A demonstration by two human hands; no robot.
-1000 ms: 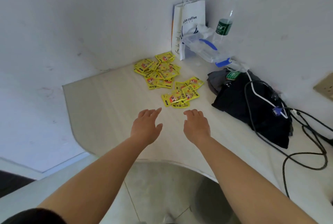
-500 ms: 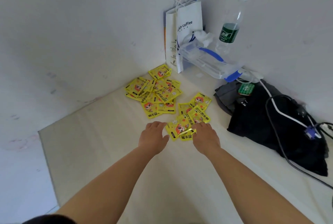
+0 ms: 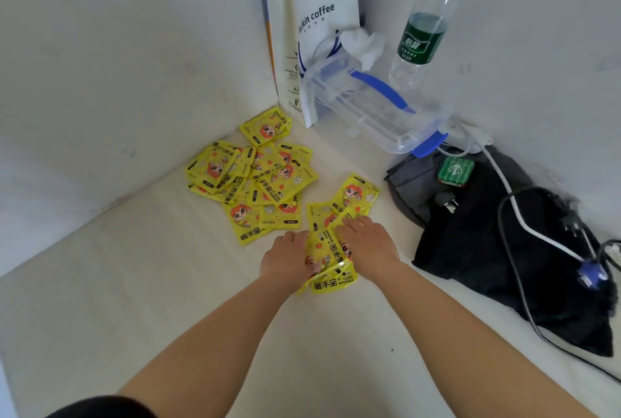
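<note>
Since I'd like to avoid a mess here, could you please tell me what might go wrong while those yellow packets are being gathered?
The near packets lie overlapped between the left hand and the right hand, so some may slip out when lifted. The black bag with its white cable sits just beside the right hand; a wide sweep could snag it.

The pale table (image 3: 134, 300) carries yellow packets (image 3: 268, 179), a clear box (image 3: 369, 108), a paper bag (image 3: 322, 34), black cloth (image 3: 487, 269).
</note>
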